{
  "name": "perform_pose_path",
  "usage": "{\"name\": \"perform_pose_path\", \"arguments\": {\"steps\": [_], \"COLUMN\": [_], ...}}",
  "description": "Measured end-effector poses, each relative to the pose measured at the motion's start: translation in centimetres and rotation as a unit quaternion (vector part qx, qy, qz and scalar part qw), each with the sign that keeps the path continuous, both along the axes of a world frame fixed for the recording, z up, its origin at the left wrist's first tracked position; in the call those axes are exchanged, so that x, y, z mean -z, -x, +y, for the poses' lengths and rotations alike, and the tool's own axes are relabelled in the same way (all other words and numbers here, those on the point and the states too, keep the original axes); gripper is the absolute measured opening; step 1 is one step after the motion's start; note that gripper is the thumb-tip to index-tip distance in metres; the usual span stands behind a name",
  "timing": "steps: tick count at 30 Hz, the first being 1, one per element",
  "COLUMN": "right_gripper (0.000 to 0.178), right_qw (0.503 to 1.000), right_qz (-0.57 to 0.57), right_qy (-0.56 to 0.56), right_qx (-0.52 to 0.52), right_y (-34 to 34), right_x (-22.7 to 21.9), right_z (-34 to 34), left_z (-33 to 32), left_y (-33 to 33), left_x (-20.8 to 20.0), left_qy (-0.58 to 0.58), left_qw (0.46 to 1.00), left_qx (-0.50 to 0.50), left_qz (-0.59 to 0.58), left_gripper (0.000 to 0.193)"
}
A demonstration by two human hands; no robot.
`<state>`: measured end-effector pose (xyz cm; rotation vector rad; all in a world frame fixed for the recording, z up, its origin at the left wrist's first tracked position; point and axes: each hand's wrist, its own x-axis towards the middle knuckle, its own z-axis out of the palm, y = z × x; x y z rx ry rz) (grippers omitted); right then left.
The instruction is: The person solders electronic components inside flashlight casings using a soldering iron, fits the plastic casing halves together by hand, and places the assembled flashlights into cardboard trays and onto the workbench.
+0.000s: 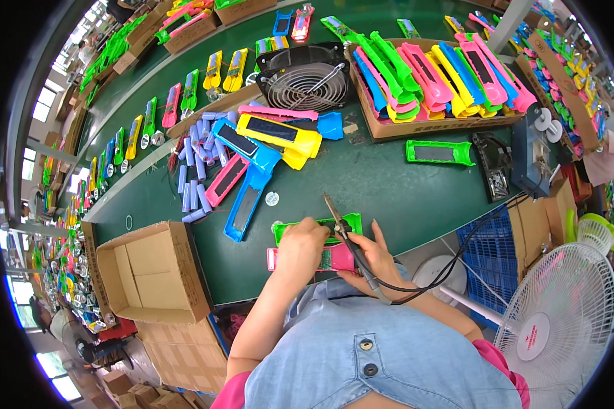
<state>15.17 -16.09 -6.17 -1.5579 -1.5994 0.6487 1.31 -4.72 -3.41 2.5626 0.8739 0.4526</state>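
The right hand (374,255) grips one soldering iron (340,228), tip forward-left; the left hand (304,243), hold unclear, overlaps one pink casing (342,258), one green casing (353,221), both crosswise.

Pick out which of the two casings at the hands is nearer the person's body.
The pink casing, with a green circuit board showing in it; the green casing lies just beyond it.

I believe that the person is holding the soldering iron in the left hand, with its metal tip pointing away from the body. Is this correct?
Not quite: the soldering iron is in the right hand, not the left, as the head view shows. Its metal tip does point away from the body.
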Motion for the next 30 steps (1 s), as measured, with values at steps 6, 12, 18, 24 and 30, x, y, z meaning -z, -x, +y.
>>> {"name": "perform_pose_path", "arguments": {"steps": [6, 12, 18, 24, 30], "right_gripper": [0.068, 0.069, 0.039, 0.024, 0.023], "right_qw": [0.999, 0.999, 0.99, 0.962, 0.85], "right_qz": [0.001, -0.04, 0.067, 0.123, 0.408], "right_qy": [0.039, 0.015, -0.078, -0.183, -0.103], "right_qx": [0.002, -0.013, 0.096, 0.16, 0.318], "right_y": [-2.5, -2.9, -2.2, -2.4, -0.1], "right_x": [-1.4, -1.4, -1.7, 0.4, 1.2], "right_z": [1.5, 1.2, -1.4, -4.7, -4.7], "left_z": [-1.5, -3.0, -3.9, -3.9, -2.8], "left_y": [3.4, 2.8, 0.9, 0.7, 0.5], "left_x": [-2.5, 2.4, 2.7, 0.8, -0.6], "left_qy": [0.035, -0.082, -0.087, 0.06, 0.081], "left_qw": [0.984, 0.982, 0.974, 0.973, 0.985], "left_qx": [0.161, 0.112, -0.03, -0.103, -0.07], "left_qz": [-0.065, -0.132, -0.208, -0.199, -0.137], "left_gripper": [0.02, 0.023, 0.018, 0.011, 0.011]}}
